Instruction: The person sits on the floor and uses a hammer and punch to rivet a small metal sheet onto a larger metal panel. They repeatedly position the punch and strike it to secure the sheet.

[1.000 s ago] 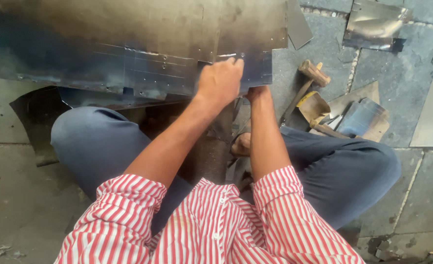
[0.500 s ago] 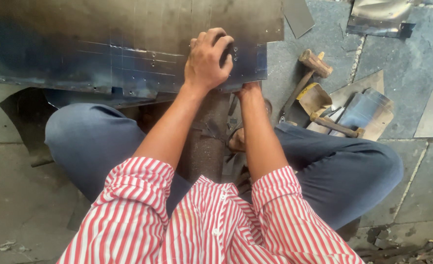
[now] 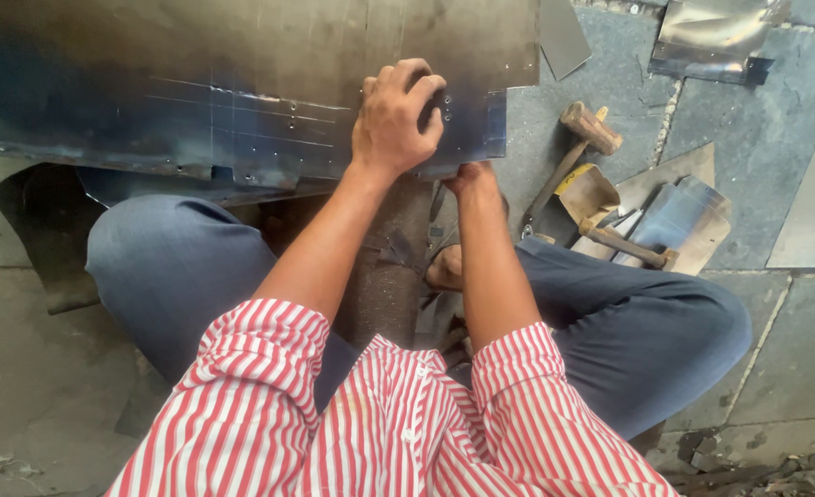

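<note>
Both hands steady a metal sheet (image 3: 242, 83) across the lap.
Left hand (image 3: 396, 118) presses flat on top, fingers curled; right hand (image 3: 470, 179) grips the near edge from below, bracing it level.

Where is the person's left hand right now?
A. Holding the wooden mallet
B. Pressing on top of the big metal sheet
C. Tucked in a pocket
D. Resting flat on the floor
B: the left hand lies on top of the metal sheet, fingers curled over it near its lower right corner, while the mallet lies untouched on the floor to the right.
</note>
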